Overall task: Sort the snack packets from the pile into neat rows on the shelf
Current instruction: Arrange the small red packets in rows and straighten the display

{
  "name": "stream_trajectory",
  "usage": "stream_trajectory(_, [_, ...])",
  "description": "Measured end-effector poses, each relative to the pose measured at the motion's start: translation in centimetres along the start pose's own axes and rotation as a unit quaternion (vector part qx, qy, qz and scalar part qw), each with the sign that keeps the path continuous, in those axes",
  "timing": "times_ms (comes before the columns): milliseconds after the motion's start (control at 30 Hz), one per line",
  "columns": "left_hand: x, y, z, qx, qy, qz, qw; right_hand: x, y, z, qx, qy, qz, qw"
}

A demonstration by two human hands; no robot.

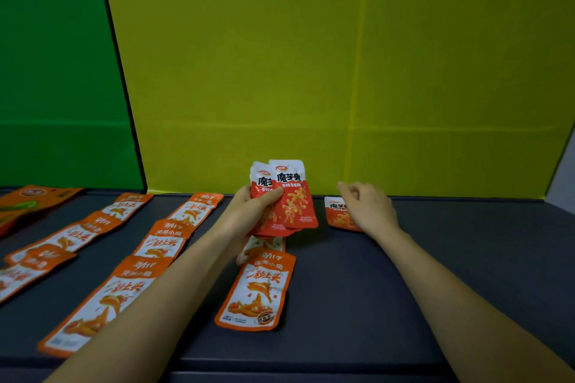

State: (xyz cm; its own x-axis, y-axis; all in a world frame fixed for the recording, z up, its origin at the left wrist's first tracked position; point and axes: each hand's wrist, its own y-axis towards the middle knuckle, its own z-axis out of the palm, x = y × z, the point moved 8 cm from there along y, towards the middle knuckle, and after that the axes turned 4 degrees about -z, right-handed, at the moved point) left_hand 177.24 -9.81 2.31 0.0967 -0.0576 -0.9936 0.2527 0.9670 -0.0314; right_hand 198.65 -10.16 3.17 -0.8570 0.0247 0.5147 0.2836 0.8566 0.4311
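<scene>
Several orange packets in rows, left hand gripping red packets, right hand loosely open.

2 slim forearms, bare to frame edge; L grip & R grip bare, w/ slender fingers

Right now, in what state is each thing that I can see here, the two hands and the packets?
left hand: grips a fanned stack of red packets, held upright above the shelf.
right hand: fingers loosely curled, holds nothing, over the single red packet.
single red packet: lies flat on the shelf, partly hidden.
orange packets: lie flat, face up, in rows.
</scene>
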Motion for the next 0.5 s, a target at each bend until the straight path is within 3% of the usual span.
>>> stream_trajectory(133, [0.0,-0.2,0.9,0.026,0.007,0.012,1.0,3.6,-1.3,0.2,0.046,0.205,-0.033,0.977])
stream_trajectory(300, [0.1,-0.5,1.7,0.046,0.021,0.024,0.998,4.9,-2.4,-0.3,0.028,0.233,-0.058,0.97])
stream_trajectory(433, [0.0,-0.1,0.3,-0.024,-0.021,0.026,0.999,1.7,-2.9,-2.9,0.007,0.328,0.002,0.945])
stream_trajectory(500, [0.1,0.0,-0.3,-0.047,-0.04,0.009,0.998,-0.7,-3.6,-3.1,0.021,0.318,0.035,0.947])
